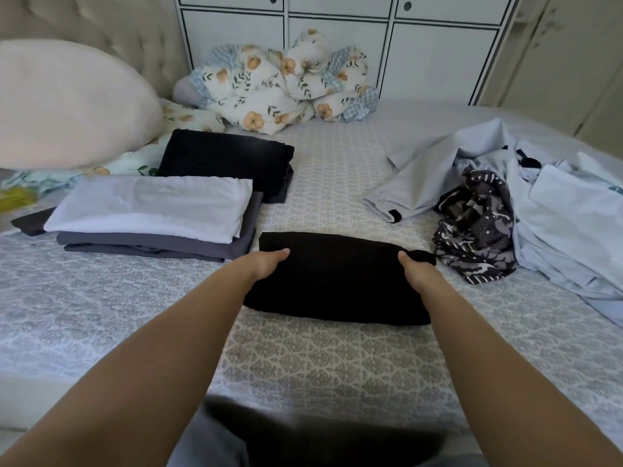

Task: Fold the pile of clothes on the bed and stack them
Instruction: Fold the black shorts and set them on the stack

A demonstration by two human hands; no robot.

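Observation:
A folded black garment (337, 278) lies on the bed (320, 352) in front of me. My left hand (266, 266) grips its left edge, thumb on top and fingers hidden under the cloth. My right hand (416, 271) grips its right edge the same way. To the left stands a stack with a white folded piece (151, 205) on grey ones (161, 246). Behind that stack sits a folded black pile (226, 161). Unfolded clothes lie at the right: a pale blue garment (428, 173), a dark patterned one (475, 227) and white ones (573, 224).
A large cream pillow (67, 102) lies at the far left. A bunched floral quilt (283, 82) sits at the head of the bed against a white cabinet (438, 55). Patterned sheet shows between the stacks and the loose clothes.

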